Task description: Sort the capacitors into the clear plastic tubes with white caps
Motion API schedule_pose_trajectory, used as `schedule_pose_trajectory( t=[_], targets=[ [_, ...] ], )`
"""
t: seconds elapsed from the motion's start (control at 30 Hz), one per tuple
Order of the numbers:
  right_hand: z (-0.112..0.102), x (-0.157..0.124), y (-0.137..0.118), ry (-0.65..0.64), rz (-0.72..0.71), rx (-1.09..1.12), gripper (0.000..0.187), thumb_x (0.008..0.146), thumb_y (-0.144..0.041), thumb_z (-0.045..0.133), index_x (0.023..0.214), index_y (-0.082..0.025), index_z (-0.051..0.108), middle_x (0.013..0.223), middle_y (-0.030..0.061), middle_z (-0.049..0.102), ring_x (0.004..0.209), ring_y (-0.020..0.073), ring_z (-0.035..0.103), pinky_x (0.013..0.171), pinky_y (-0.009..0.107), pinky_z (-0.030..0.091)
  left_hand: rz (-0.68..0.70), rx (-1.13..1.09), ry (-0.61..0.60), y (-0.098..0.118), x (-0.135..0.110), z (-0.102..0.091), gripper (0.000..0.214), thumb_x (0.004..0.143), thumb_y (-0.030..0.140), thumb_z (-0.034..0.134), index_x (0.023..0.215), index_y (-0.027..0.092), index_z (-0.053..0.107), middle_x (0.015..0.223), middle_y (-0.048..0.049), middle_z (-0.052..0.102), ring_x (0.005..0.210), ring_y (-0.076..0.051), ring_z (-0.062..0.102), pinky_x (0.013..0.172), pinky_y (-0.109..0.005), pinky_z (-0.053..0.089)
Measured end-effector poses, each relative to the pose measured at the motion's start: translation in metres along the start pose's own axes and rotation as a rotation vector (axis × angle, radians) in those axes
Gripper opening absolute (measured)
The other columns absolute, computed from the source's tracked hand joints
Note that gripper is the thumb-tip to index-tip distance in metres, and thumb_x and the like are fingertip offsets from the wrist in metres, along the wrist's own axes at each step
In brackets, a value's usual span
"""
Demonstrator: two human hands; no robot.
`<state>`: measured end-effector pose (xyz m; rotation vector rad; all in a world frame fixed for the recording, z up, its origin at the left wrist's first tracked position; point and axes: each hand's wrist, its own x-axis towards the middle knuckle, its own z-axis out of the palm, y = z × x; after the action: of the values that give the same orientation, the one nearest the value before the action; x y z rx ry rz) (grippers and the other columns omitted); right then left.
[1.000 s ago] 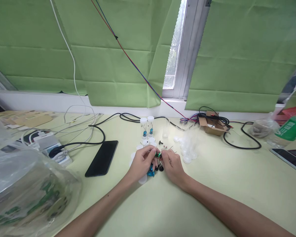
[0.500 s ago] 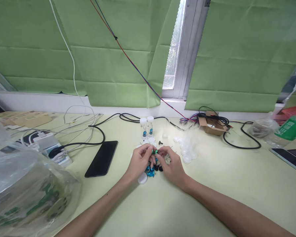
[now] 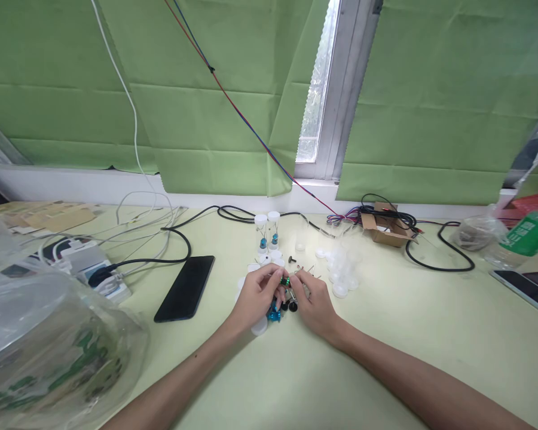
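Looking from above, we see a small green part held between the two hands, a little above the table. Our left hand pinches it between thumb and finger, on its left side. The fingertips of our right hand come together at its right end and seem to touch it, but we cannot tell whether they really grip it.

We judge that the green part is light and stiff, with a smooth, shiny surface which may slip or roll if it is pressed unevenly. Its body looks like the safer place to take hold, with a gentle pinch from both sides. Its ends are mostly covered, so we cannot tell how fragile they are.

The part lies across the gap between the hands, in line with both pinches. On the near side, below the left fingers, there are blue parts and, more to the right, a black round piece. Two capped clear vials stand on the far side.
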<state>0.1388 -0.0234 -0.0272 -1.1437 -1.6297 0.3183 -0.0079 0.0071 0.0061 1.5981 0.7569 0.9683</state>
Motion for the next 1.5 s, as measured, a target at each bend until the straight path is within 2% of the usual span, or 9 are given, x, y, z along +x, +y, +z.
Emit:
schedule_pose_trajectory(
  t=[0.23, 0.37, 0.43, 0.53, 0.63, 0.87, 1.27, 1.5],
  targets=[
    [0.0005, 0.0010, 0.0003, 0.010, -0.008, -0.018, 0.045, 0.102, -0.034, 0.031, 0.061, -0.021, 0.045, 0.057, -0.0005, 0.052, 0.055, 0.0141, 0.047, 0.058, 0.029, 0.038, -0.006, -0.016, -0.009, 0.0005, -0.0008, 0.0029, 0.031, 0.090, 0.046, 0.054, 0.082, 0.016, 0.059, 0.052, 0.0029, 0.057, 0.041, -0.010, 0.050, 0.046, -0.022, 0.042],
    [-0.0007, 0.0007, -0.0024, 0.031, 0.006, -0.031, 0.045, 0.102, -0.032, 0.032, 0.060, -0.022, 0.044, 0.054, -0.0010, 0.050, 0.055, 0.0147, 0.047, 0.059, 0.029, 0.039, -0.023, -0.055, 0.001, 0.0017, 0.0002, 0.0026, 0.032, 0.089, 0.047, 0.055, 0.082, 0.016, 0.059, 0.052, 0.0028, 0.058, 0.040, -0.010, 0.051, 0.046, -0.022, 0.042],
    [-0.0015, 0.0001, -0.0042, 0.033, 0.022, -0.004, 0.037, 0.101, -0.031, 0.035, 0.068, -0.021, 0.050, 0.061, -0.0002, 0.055, 0.060, 0.0153, 0.051, 0.062, 0.029, 0.042, -0.031, -0.078, 0.014, 0.0013, 0.0013, 0.0017, 0.030, 0.089, 0.046, 0.056, 0.083, 0.016, 0.059, 0.052, 0.0028, 0.058, 0.040, -0.010, 0.051, 0.046, -0.022, 0.042],
    [-0.0020, -0.0010, -0.0061, 0.028, 0.020, 0.076, 0.013, 0.096, -0.029, 0.047, 0.093, -0.020, 0.056, 0.075, 0.0018, 0.063, 0.069, 0.0163, 0.058, 0.068, 0.030, 0.047, -0.035, -0.111, 0.053, -0.0012, 0.0032, -0.0001, 0.028, 0.089, 0.044, 0.056, 0.085, 0.016, 0.060, 0.053, 0.0027, 0.057, 0.042, -0.011, 0.051, 0.045, -0.023, 0.042],
    [-0.0012, -0.0021, -0.0051, 0.020, -0.013, 0.106, 0.012, 0.093, -0.025, 0.053, 0.103, -0.020, 0.053, 0.078, 0.0020, 0.063, 0.070, 0.0164, 0.059, 0.069, 0.031, 0.049, -0.039, -0.125, 0.081, -0.0038, 0.0043, -0.0012, 0.028, 0.089, 0.044, 0.057, 0.084, 0.016, 0.061, 0.056, 0.0018, 0.058, 0.044, -0.011, 0.053, 0.046, -0.023, 0.043],
    [-0.0003, -0.0023, -0.0021, -0.006, -0.013, 0.074, 0.007, 0.094, -0.027, 0.049, 0.092, -0.021, 0.053, 0.075, 0.0015, 0.060, 0.069, 0.0170, 0.056, 0.069, 0.032, 0.047, -0.015, -0.080, 0.059, -0.0038, 0.0024, -0.0007, 0.028, 0.090, 0.044, 0.056, 0.084, 0.017, 0.060, 0.054, 0.0029, 0.056, 0.042, -0.010, 0.050, 0.046, -0.022, 0.042],
    [-0.0005, -0.0009, 0.0010, -0.025, -0.008, -0.004, 0.034, 0.099, -0.031, 0.038, 0.067, -0.022, 0.041, 0.061, -0.0023, 0.046, 0.059, 0.0145, 0.043, 0.061, 0.029, 0.037, 0.022, -0.008, -0.008, 0.0017, -0.0017, 0.0015, 0.029, 0.093, 0.043, 0.051, 0.083, 0.016, 0.058, 0.053, 0.0035, 0.055, 0.042, -0.009, 0.048, 0.046, -0.021, 0.040],
    [-0.0007, 0.0001, 0.0000, -0.047, 0.004, -0.013, 0.042, 0.102, -0.030, 0.030, 0.061, -0.022, 0.041, 0.056, -0.0014, 0.047, 0.059, 0.0158, 0.045, 0.066, 0.031, 0.037, 0.018, -0.013, -0.012, 0.0015, -0.0007, 0.0028, 0.029, 0.092, 0.043, 0.052, 0.083, 0.016, 0.059, 0.052, 0.0034, 0.055, 0.041, -0.009, 0.049, 0.046, -0.021, 0.041]
  ],
)
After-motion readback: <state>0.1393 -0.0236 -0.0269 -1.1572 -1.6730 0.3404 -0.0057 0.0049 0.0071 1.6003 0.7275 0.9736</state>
